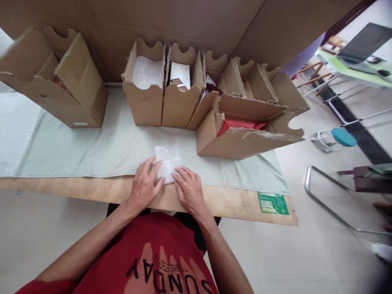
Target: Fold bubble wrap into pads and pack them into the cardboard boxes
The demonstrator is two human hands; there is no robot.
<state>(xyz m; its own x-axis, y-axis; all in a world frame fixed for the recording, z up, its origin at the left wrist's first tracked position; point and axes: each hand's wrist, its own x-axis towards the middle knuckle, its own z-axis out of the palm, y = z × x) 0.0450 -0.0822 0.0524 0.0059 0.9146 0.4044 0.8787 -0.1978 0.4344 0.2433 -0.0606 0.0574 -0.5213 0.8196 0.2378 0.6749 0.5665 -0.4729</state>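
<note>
A small, clear square of bubble wrap (168,157) lies near the front edge of the cloth-covered table. At its left edge, my left hand (145,179) grips it, fingers bent and thumb near the lower corner. From the other side, my right hand (189,187) holds the lower right edge, its fingertips resting on the plastic. Whether anything is wrapped inside the bubble wrap I cannot tell.
Behind stand a cardboard box of bubble wrap sheets (143,107), a box with white cards (177,107) and several more boxes. A box with red packets (241,143) sits right. Another tall box (88,81) and plastic sheeting (15,130) are left. A green label (273,203) marks the wooden edge.
</note>
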